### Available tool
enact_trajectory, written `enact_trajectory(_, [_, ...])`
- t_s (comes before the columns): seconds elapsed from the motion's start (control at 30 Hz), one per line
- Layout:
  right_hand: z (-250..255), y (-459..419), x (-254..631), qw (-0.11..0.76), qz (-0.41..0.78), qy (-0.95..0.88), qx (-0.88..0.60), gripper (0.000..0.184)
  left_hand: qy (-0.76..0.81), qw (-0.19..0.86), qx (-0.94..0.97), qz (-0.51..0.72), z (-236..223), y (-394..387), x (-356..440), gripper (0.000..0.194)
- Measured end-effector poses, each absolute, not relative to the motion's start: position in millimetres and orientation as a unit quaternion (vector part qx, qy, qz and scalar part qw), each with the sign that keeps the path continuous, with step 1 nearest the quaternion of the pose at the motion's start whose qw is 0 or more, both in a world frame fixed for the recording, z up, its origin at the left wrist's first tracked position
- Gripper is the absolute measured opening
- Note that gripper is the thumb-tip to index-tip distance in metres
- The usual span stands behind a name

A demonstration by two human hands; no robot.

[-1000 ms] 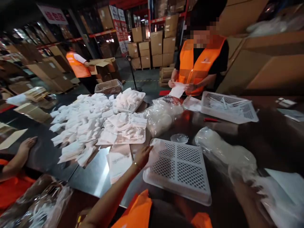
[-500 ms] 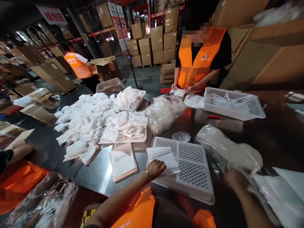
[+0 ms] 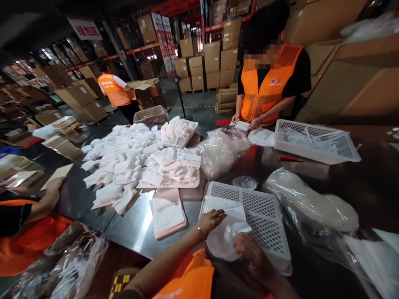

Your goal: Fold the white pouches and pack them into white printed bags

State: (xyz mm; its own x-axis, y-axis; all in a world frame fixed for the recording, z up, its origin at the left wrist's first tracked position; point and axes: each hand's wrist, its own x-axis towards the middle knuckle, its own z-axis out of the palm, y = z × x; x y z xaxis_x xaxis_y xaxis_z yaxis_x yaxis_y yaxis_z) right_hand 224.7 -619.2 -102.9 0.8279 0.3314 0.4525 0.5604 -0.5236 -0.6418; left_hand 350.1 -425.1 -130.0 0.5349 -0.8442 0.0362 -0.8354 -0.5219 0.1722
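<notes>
A flat white paper bag (image 3: 229, 206) with faint print lies on an upturned white plastic basket (image 3: 264, 216). My left hand (image 3: 212, 221) is closed at the bag's left side, its fingers on the paper. With my right hand (image 3: 248, 249) I grip the edge of a thin, clear, round plastic disc (image 3: 220, 246), tilted beside the bag's near edge. A similar clear disc (image 3: 245, 182) lies past the basket's far edge. To the left is a stack of printed white paper bags (image 3: 168, 211). On the right lies a clear plastic bag of round discs (image 3: 311, 203).
A heap of small white packets (image 3: 115, 153) covers the left of the table, beside a loaded tray (image 3: 170, 182). Across the table a person in an orange vest (image 3: 264, 89) handles white paper near a slotted basket (image 3: 314, 153). A red-handled knife (image 3: 289, 158) lies there.
My right hand has moved left from the plastic bag of discs to the basket, bringing a clear disc to the paper bag. My left hand stays at the bag.
</notes>
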Motion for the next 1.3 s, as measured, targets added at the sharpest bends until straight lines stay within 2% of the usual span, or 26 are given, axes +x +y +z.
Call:
enact_trajectory(0.13, [-117.3, -613.7, 237.7, 0.319, -0.203, -0.275, -0.884, 0.023, -0.464, 0.084, 0.881, -0.036, -125.6, -426.7, 349.8, 0.049])
enact_trajectory(0.3, [-151.0, -642.9, 245.0, 0.205, -0.31, -0.222, -0.901, 0.028, -0.389, 0.047, 0.92, -0.028, -120.4, -435.9, 350.8, 0.033])
enact_trajectory(0.43, [-161.0, -656.9, 243.0, 0.156, -0.292, -0.228, -0.916, 0.05, -0.422, 0.023, 0.905, -0.046, -121.2, -438.5, 354.9, 0.025])
enact_trajectory(0.5, [-160.7, -658.0, 242.5, 0.12, -0.278, -0.235, -0.923, 0.054, -0.445, 0.019, 0.894, -0.052, -122.4, -437.3, 356.8, 0.025])
enact_trajectory(0.6, [-158.8, -657.3, 245.1, 0.047, -0.281, -0.229, -0.931, 0.048, -0.465, 0.021, 0.884, -0.053, -125.3, -434.8, 358.1, 0.025])
enact_trajectory(0.67, [-157.7, -656.6, 248.3, 0.028, -0.293, -0.232, -0.927, 0.042, -0.467, 0.025, 0.882, -0.053, -127.9, -433.7, 358.5, 0.025])
enact_trajectory(0.97, [-146.2, -648.5, 253.8, 0.058, -0.296, -0.229, -0.926, 0.035, -0.434, 0.078, 0.896, -0.052, -128.4, -431.6, 365.7, 0.025])
enact_trajectory(1.07, [-143.0, -638.0, 252.7, 0.171, -0.283, -0.301, -0.894, 0.028, -0.438, 0.117, 0.89, -0.05, -122.5, -431.3, 365.9, 0.026])
enact_trajectory(1.17, [-136.4, -627.2, 254.3, 0.303, -0.222, -0.356, -0.856, 0.034, -0.448, 0.182, 0.874, -0.049, -123.1, -431.9, 365.2, 0.024])
enact_trajectory(1.23, [-129.0, -626.4, 256.8, 0.338, -0.195, -0.358, -0.848, 0.037, -0.459, 0.262, 0.847, -0.049, -128.0, -432.1, 364.6, 0.029])
enact_trajectory(1.3, [-121.3, -632.5, 259.2, 0.332, -0.182, -0.356, -0.855, 0.033, -0.453, 0.337, 0.825, -0.041, -133.3, -431.7, 362.9, 0.038])
